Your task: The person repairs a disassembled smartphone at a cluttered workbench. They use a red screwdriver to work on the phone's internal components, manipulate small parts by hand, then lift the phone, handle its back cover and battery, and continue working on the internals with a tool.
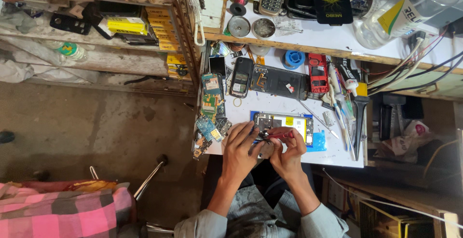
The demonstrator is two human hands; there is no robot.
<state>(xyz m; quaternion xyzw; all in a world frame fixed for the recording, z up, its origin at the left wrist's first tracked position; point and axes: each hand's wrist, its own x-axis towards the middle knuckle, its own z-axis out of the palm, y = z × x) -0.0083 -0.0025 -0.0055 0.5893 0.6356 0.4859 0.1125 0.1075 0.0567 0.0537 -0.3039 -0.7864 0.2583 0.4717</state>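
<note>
Opened phone lies on white tabletop, near edge. Right hand: fingers pinching red-handled screwdriver over phone's left end. Left hand: fingers pressed together there, touching phone

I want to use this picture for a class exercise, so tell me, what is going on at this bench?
A person sits at a cluttered white workbench, bent over an opened phone lying with its back cover off. The right hand holds a red-handled screwdriver whose tip points at the phone's near left corner, while the left hand steadies that same corner. Loose circuit boards lie to the left, and other opened phones sit farther back.
</note>
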